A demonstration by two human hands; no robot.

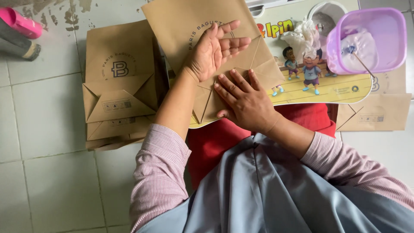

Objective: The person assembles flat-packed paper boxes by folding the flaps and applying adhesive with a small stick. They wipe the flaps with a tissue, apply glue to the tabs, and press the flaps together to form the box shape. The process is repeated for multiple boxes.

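place: home floor workspace | cues: pale floor tiles [47, 116]; cartoon-printed lap table [332, 86]; stacked brown paper bags [118, 86]

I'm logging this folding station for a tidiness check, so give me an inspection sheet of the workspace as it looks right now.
Surface: small lap table with a cartoon print, standing on a pale tiled floor.
Job's things: brown paper bag lying flat on the table, its folded bottom flaps toward the person.
Clutter: stack of finished brown bags on the floor; more bags under the table's far side; purple tub holding white paste and a stick; crumpled plastic; pink object at the corner.
Grippers: left hand lifted edge-on over the bag, fingers straight; right hand flat on the folded flaps.
Cables: nothing seen.
Surroundings: worn, stained tiles at the top.
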